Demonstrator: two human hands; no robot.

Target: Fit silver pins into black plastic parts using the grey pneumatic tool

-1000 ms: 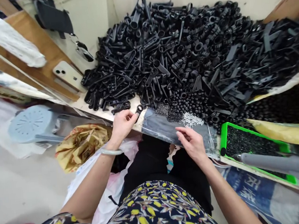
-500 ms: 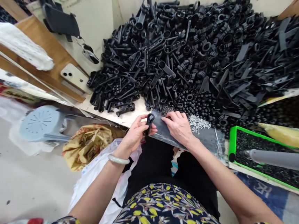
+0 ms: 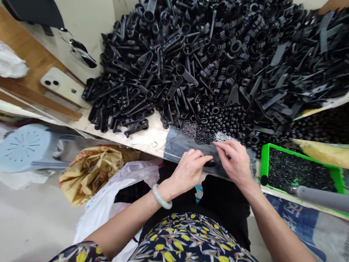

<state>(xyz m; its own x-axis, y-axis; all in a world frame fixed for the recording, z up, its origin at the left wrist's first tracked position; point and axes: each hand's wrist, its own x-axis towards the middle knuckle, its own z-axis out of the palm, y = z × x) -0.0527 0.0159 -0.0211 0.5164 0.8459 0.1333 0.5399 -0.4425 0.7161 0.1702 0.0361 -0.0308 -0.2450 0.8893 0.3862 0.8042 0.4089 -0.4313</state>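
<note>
Hardest bit to make out here is the black plastic part [image 3: 208,163]. Most of it is tucked under the left hand [image 3: 189,167], so only a dark sliver shows past the fingers and I can't read its shape. That hand is curled around it, index finger pointing across at the right hand [image 3: 237,162]. Going by the pile of silver pins [image 3: 223,136], the part sits on the near side, a bit to the left, right by the left fingertips and just beside the right hand.

Right hand is bent at the near edge of the pins and covers some of them. Thumb and index tips are close together, but it's too small and blurry for me to tell if there's a pin between them.

Round black beads [image 3: 222,118] are heaped just behind the pins, and the big mound of black plastic fittings [image 3: 186,56] rises behind those. The green-rimmed tray [image 3: 264,164] is off to the right of the pins, partly hidden by a grey tube [image 3: 333,200] that runs out of view.
</note>
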